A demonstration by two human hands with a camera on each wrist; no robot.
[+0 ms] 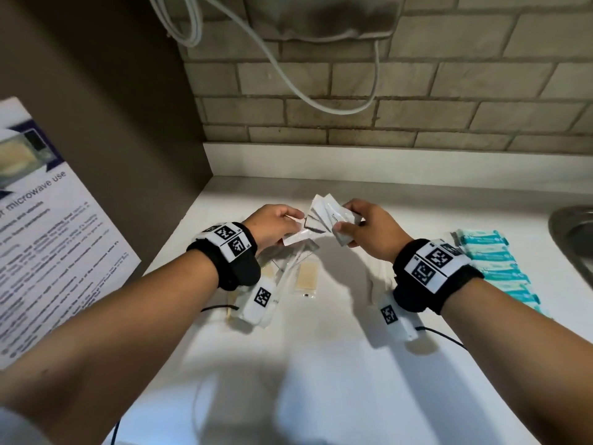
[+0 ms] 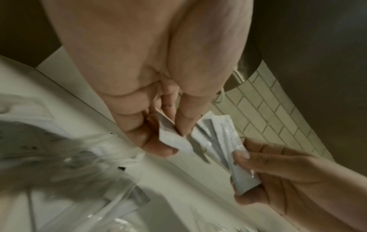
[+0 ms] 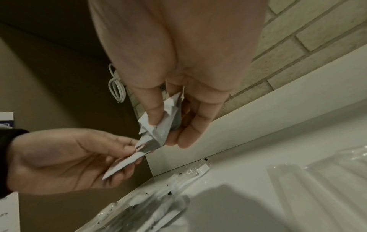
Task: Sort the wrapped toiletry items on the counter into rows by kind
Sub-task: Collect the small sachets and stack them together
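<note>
Item: white sachets (image 1: 332, 216), fanned, pinched in right hand (image 1: 372, 229) above table (image 1: 321, 332); left hand (image 1: 272, 226) pinches one sachet (image 1: 296, 236) beside them. Risk: loose fan slipping, scattering onto clear packets beneath left hand.

White sachets (image 1: 333, 216) fanned, held above counter (image 1: 321, 348).

A microwave-use notice (image 1: 48, 226) leans at left; a white cable (image 1: 288, 72) hangs against brick wall (image 1: 449, 91); perhaps a sink (image 1: 574, 232).
</note>
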